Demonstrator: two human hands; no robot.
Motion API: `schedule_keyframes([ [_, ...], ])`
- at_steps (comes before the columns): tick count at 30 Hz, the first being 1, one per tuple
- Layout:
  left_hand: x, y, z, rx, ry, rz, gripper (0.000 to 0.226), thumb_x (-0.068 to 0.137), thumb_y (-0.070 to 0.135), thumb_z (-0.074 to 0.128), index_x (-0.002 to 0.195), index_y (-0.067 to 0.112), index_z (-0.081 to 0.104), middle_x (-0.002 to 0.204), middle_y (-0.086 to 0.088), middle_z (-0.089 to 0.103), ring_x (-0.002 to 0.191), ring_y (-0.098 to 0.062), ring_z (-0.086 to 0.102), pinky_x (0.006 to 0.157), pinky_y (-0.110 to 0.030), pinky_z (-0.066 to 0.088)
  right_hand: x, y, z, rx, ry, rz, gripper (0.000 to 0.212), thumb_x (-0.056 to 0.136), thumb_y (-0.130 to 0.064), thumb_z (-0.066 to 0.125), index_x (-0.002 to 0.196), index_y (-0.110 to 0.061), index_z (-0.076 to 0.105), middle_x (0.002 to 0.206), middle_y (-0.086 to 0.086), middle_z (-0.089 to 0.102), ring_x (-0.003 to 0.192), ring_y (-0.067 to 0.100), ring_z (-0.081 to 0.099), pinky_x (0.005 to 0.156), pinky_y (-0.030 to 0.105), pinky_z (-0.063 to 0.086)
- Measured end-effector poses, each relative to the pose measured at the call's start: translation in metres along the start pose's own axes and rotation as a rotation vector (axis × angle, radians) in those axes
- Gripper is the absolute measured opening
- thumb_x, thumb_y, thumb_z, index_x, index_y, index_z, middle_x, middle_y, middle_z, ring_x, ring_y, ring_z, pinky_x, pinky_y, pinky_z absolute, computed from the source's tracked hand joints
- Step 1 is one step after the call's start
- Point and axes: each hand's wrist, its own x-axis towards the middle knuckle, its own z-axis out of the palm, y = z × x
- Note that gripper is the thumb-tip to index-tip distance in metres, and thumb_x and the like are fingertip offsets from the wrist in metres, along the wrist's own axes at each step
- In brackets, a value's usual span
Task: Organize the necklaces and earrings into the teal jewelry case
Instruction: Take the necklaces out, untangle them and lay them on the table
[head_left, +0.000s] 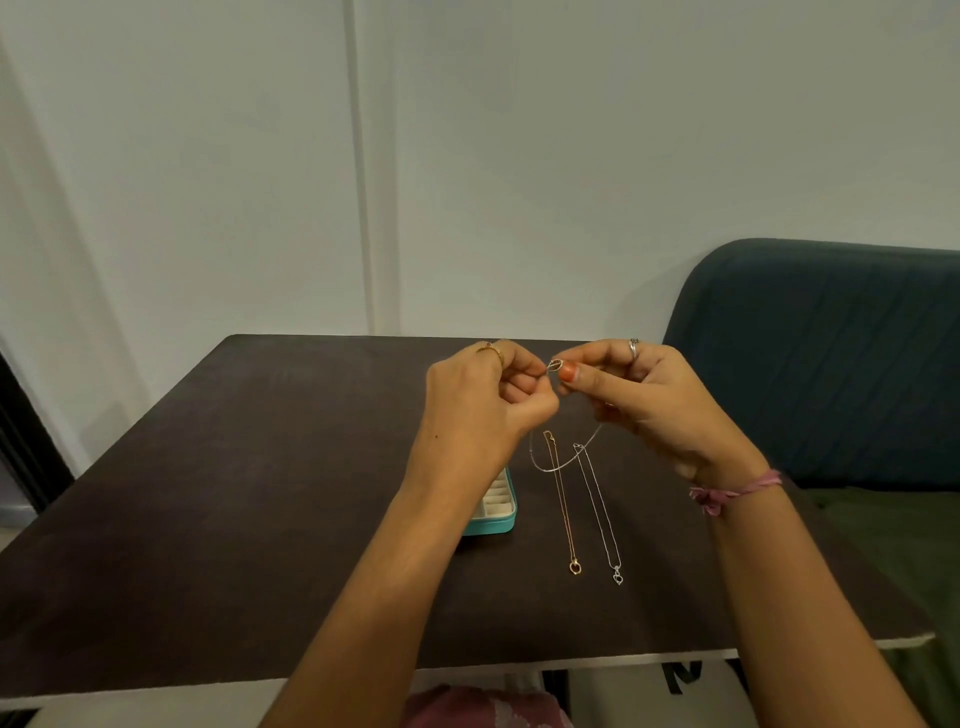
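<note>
Both hands pinch a thin silver necklace (563, 457) above the table (260, 519), left grip (488, 400) and right grip (639, 395) nearly touching at its pendant, chain looping below; lower it gently into the teal jewelry case (500, 512), below-left, avoiding tangles.

Both hands (558, 395) on thin necklace (563, 460)

Left hand (485, 397), right hand (641, 395): fingers pinched.
</note>
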Motion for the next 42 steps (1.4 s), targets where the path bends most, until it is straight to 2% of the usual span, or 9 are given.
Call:
schedule_keyframes([
  [5,0.000,0.000,0.001,-0.015,-0.005,0.003,0.005,0.078,0.019,0.073,0.083,0.018,0.071,0.070,0.009,0.063,0.072,-0.005,0.061,0.067,-0.016,0.053,0.001,-0.001,0.001,0.026,0.023,0.032,0.022,0.072,-0.021,0.072,0.093,-0.014,0.071,0.072,-0.001,0.072,0.061,0.007,0.055,0.055,0.017,0.044],
  [9,0.000,0.001,0.002,0.007,0.002,0.014,0.006,0.078,0.017,0.072,0.084,0.017,0.072,0.071,0.009,0.063,0.067,-0.007,0.062,0.067,-0.017,0.053,0.003,-0.001,0.000,0.072,0.060,0.052,0.021,0.067,-0.021,0.075,0.086,-0.014,0.068,0.076,0.004,0.073,0.066,0.013,0.056,0.056,0.020,0.044],
  [15,0.001,0.001,0.002,0.014,0.014,0.015,0.007,0.079,0.020,0.073,0.085,0.016,0.072,0.071,0.009,0.063,0.067,-0.006,0.062,0.068,-0.016,0.052,0.000,-0.002,0.002,0.032,0.051,0.045,0.013,0.078,-0.022,0.069,0.089,-0.017,0.073,0.081,0.001,0.073,0.079,0.016,0.056,0.063,0.023,0.045],
  [19,0.002,0.000,0.004,0.046,0.028,0.022,0.007,0.080,0.019,0.072,0.086,0.015,0.072,0.073,0.007,0.063,0.067,-0.007,0.061,0.069,-0.015,0.052,-0.001,-0.001,0.004,0.075,0.069,0.057,0.019,0.078,-0.023,0.069,0.091,-0.010,0.073,0.081,0.003,0.072,0.065,0.004,0.053,0.061,0.022,0.045],
  [26,0.000,-0.002,0.006,0.058,0.033,0.037,0.007,0.080,0.022,0.071,0.085,0.017,0.073,0.074,0.008,0.063,0.067,-0.006,0.060,0.066,-0.016,0.051,0.001,-0.003,0.010,0.075,0.139,0.072,0.008,0.084,-0.011,0.066,0.079,-0.010,0.072,0.070,0.002,0.070,0.066,0.009,0.051,0.060,0.024,0.041],
  [30,0.000,-0.002,0.006,-0.044,0.043,-0.055,0.006,0.082,0.025,0.071,0.083,0.019,0.073,0.073,0.011,0.063,0.069,0.001,0.058,0.061,-0.008,0.046,0.003,-0.004,0.012,0.082,0.145,0.091,0.010,0.087,-0.008,0.063,0.080,-0.007,0.071,0.061,-0.004,0.066,0.060,0.003,0.049,0.060,0.022,0.039],
  [33,-0.001,-0.001,0.007,-0.126,0.010,-0.149,0.008,0.081,0.026,0.069,0.080,0.019,0.072,0.068,0.011,0.063,0.067,0.007,0.057,0.058,-0.005,0.042,0.004,-0.005,0.012,0.065,0.139,0.100,0.009,0.086,-0.008,0.064,0.083,-0.004,0.072,0.064,-0.002,0.067,0.057,0.001,0.050,0.059,0.021,0.040],
  [38,-0.004,-0.005,0.009,-0.309,-0.018,-0.280,0.011,0.080,0.031,0.068,0.086,0.022,0.071,0.072,0.010,0.070,0.072,0.001,0.066,0.067,-0.014,0.053,0.004,-0.008,0.012,0.015,0.126,0.104,0.010,0.084,-0.011,0.066,0.078,-0.007,0.074,0.071,0.005,0.070,0.067,0.009,0.051,0.062,0.024,0.042],
  [42,-0.006,-0.006,0.008,-0.368,-0.025,-0.274,0.014,0.080,0.027,0.074,0.091,0.021,0.069,0.081,0.009,0.072,0.076,0.000,0.069,0.070,-0.016,0.055,0.005,-0.009,0.011,0.004,0.127,0.100,0.013,0.083,-0.011,0.068,0.071,-0.013,0.074,0.067,0.003,0.067,0.066,0.009,0.052,0.060,0.024,0.042],
])
